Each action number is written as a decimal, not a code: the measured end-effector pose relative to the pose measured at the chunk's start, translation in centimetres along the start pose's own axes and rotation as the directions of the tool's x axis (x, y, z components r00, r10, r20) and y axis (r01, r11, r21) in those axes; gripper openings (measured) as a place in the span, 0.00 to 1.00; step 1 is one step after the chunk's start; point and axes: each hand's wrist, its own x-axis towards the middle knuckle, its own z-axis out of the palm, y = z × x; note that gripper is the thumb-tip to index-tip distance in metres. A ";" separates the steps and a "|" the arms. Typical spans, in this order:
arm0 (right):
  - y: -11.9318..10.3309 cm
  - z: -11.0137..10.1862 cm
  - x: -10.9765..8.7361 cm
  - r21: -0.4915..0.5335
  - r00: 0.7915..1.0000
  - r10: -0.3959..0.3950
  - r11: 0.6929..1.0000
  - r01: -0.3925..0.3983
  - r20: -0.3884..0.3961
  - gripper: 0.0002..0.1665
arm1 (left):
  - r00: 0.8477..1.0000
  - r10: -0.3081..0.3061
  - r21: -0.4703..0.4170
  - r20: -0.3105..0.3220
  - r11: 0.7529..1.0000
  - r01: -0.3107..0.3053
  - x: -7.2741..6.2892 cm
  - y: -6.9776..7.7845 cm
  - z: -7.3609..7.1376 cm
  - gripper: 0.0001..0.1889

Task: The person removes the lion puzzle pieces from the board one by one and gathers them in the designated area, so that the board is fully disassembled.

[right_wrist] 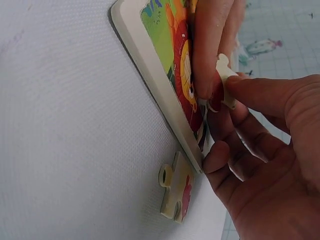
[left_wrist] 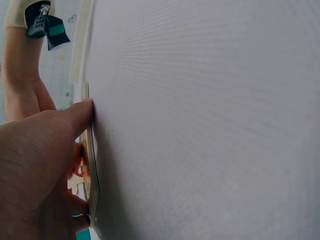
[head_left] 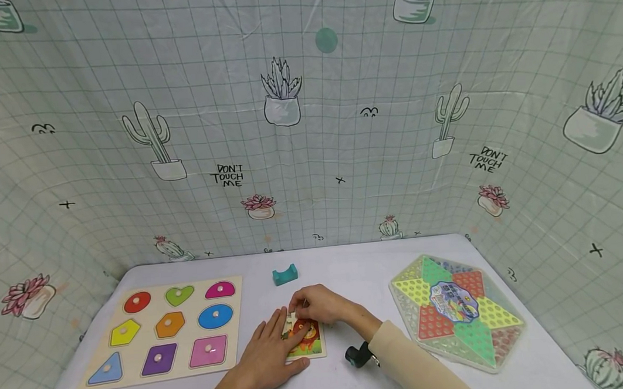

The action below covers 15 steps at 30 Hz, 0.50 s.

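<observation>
A small jigsaw puzzle (head_left: 311,348) with a red-maned lion picture lies in a pale frame at the front middle of the table. My left hand (head_left: 269,358) rests over its left side with fingers stretched out; in the left wrist view the thumb (left_wrist: 82,112) touches the frame's edge. My right hand (head_left: 319,304) is at the puzzle's far edge. Its thumb and fingers pinch a jigsaw piece (right_wrist: 227,89), tilted up from the picture beside a left-hand finger. Another loose jigsaw piece (right_wrist: 176,192) lies on the table close to the frame's corner.
To the left lies a wooden shape board (head_left: 234,333) with colored knobbed shapes. A teal curved block (head_left: 285,274) sits behind the puzzle. At right is a hexagonal star-patterned game board (head_left: 427,344). A black device (head_left: 358,355) is at the right wrist.
</observation>
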 end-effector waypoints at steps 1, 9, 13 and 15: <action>0.0 0.0 0.0 0.004 1.000 -0.002 1.000 0.002 -0.001 0.06 | 1.000 0.000 0.001 0.001 1.000 0.000 0.0 0.0 0.0 0.35; 0.1 0.0 -0.1 0.014 1.000 -0.008 1.000 0.008 0.000 0.06 | 1.000 -0.006 -0.009 0.014 1.000 0.006 0.0 0.0 -0.1 0.35; 0.0 0.0 -0.2 0.019 1.000 -0.017 1.000 0.017 -0.002 0.06 | 1.000 -0.011 -0.021 0.024 1.000 0.011 0.0 0.0 -0.1 0.35; 0.0 0.0 -0.2 0.023 1.000 -0.018 1.000 0.018 -0.001 0.05 | 1.000 -0.011 -0.024 0.027 1.000 0.012 0.0 0.0 0.0 0.36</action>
